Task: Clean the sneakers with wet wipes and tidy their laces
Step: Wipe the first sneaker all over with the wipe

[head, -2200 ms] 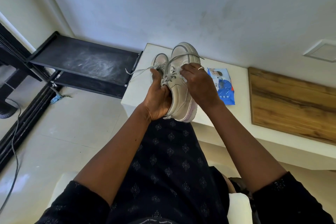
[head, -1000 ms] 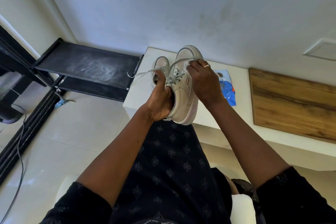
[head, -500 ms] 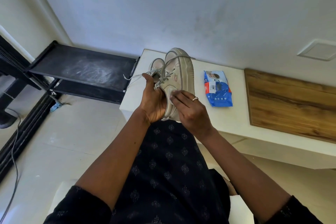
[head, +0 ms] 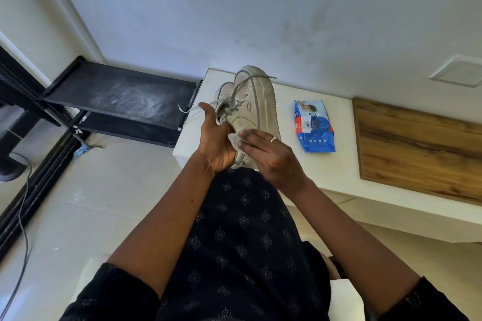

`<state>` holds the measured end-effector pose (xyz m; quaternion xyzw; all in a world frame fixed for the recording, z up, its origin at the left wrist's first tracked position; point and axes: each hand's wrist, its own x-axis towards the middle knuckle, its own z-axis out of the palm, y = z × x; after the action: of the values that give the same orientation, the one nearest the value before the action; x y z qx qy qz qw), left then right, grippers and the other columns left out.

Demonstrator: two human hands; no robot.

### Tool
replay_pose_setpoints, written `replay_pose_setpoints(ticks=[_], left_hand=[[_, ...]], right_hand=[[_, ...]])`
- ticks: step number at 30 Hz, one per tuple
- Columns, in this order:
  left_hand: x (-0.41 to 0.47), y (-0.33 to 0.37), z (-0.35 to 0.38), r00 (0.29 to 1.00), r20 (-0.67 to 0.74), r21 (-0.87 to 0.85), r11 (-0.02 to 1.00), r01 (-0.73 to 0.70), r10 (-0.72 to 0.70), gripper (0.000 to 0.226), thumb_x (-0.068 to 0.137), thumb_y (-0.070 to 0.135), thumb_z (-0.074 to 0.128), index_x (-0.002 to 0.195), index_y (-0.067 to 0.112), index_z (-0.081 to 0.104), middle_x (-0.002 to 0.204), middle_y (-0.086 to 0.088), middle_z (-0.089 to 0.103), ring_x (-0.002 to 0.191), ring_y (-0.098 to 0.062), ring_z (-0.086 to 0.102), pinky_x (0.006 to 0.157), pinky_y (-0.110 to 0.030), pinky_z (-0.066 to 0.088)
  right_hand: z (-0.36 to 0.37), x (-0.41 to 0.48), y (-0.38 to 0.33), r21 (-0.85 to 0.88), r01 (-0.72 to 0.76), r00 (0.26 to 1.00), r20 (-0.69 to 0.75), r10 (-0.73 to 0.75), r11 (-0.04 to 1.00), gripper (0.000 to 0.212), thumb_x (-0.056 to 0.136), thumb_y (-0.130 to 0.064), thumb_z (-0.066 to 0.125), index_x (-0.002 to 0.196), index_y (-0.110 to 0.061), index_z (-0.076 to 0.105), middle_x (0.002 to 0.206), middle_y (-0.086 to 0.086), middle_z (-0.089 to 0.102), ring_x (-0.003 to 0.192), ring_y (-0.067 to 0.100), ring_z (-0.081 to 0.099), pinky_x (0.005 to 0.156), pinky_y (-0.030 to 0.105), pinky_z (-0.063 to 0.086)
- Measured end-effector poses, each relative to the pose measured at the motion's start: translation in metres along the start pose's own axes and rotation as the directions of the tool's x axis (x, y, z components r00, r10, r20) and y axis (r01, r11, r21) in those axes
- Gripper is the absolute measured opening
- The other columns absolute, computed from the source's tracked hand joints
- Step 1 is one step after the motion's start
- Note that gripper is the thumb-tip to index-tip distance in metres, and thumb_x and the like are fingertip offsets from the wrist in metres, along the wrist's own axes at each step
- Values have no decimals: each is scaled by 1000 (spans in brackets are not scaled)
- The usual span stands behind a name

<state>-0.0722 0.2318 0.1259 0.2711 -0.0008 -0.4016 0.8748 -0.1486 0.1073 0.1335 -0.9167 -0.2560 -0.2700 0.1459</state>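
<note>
A: What do you have nearest to you?

B: Your lap in dark patterned cloth (head: 242, 242), and your two forearms that go forward from it to the sneaker (head: 257, 112).

A: How do your hands sit on the sneaker?

B: Your left hand (head: 215, 143) grips the sneaker at its heel end, with the palm up and the thumb pointing up beside the laces (head: 232, 104). The fingers go under the shoe, so you cannot see them all, but they are closed on it. Your right hand (head: 271, 156) lies on the side of the sneaker, near the heel. Its fingers are flat and close together, and they press a white wet wipe (head: 236, 139) on the shoe. A ring is on one finger.

A: And how is the sneaker itself?

B: You hold it above the near edge of the white table (head: 326, 172), turned on its side, the toe away from you. One lace end sticks out to the right above the toe.

A: What is behind the sneaker?

B: A second sneaker (head: 224, 90) just behind it to the left, on the table, with a lace hanging off. To the right of the held sneaker lies a blue pack of wipes (head: 314, 125), then a wooden board (head: 422, 148). To the left, further, is a black shelf (head: 125, 96).
</note>
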Motion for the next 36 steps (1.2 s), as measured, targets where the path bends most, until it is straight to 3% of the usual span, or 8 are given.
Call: replay_pose_setpoints(ticks=[4,7,12,15,18,22,27,36], left_hand=[[0,1,-3,1000,-23,13,1000,17,-16,111,71,90,9,135,7,46,113,-17,65,100,-30,65,91,-36,54],[-3,-2,-3,999,-27,-2,999,32,-32,110,71,90,14,132,5,48,116,-17,63,104,-30,63,95,-37,51],[-3,-5,1,1000,12,-3,1000,26,-26,111,70,88,22,138,4,44,128,-17,55,112,-29,57,107,-40,37],[-4,-3,6,999,31,-28,999,21,-20,109,71,87,20,126,2,59,120,-16,61,105,-27,62,100,-37,44],[-4,-3,9,999,20,-8,999,32,-32,109,71,86,20,128,0,56,123,-19,60,109,-30,61,101,-39,45],[-3,-3,6,999,-16,-7,999,33,-33,111,74,88,16,135,1,47,125,-20,57,111,-31,59,102,-40,45],[-5,1,10,999,-33,67,997,43,-41,109,73,87,11,129,4,54,121,-20,62,107,-33,62,97,-43,48],[-9,-8,18,993,-33,65,992,112,-110,103,72,84,22,134,7,50,130,-15,57,117,-30,56,106,-44,39]], right_hand=[[1,-15,1,4,122,992,3,-122,992,31,99,-4,40,101,8,69,108,21,67,104,33,63,93,35,50],[0,-10,8,-22,149,989,16,-149,989,20,92,0,52,100,8,69,107,21,67,103,32,64,90,35,52],[-3,11,29,-14,-15,1000,5,15,1000,21,87,0,53,98,7,70,106,19,68,99,32,64,80,38,56],[-2,15,29,-38,-119,992,-32,118,992,21,84,1,54,96,6,70,104,17,68,96,33,65,78,39,57],[2,8,14,-17,-160,985,-74,159,987,23,85,2,51,96,8,70,103,18,69,95,32,64,82,36,55],[5,-8,1,13,-58,996,-69,59,998,19,88,1,55,97,9,69,104,19,68,98,30,63,84,32,54],[3,-20,5,-98,51,997,-48,-56,994,23,95,-2,49,99,8,69,105,20,68,97,31,64,83,34,55],[-3,20,48,-235,-288,954,-161,255,929,29,84,-4,44,93,6,70,97,20,69,90,35,65,77,35,55]])
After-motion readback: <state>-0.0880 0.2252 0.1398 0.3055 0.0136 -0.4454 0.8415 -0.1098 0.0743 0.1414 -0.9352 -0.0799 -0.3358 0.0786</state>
